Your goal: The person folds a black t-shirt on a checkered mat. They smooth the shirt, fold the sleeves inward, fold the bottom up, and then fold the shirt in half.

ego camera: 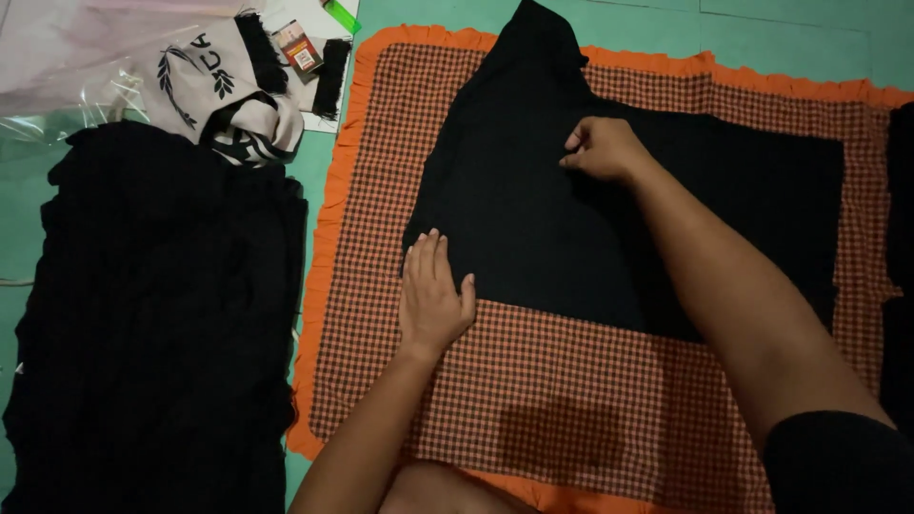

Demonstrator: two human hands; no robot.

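A black cloth [533, 219] lies spread on an orange-and-black checked mat [571, 371] with an orange frilled border. My left hand [433, 297] rests flat, fingers together, on the cloth's lower left edge. Farther up, my right hand [602, 148] has its fingers curled and pinches a fold of the black cloth near its middle. The cloth tapers to a point at the top of the view.
A pile of black fabric [152, 314] lies on the green floor [319, 181] to the left. Behind it sit a cream scarf with black print [224, 90] with a tag, and clear plastic wrapping [67, 57]. More dark fabric [900, 286] shows at the right edge.
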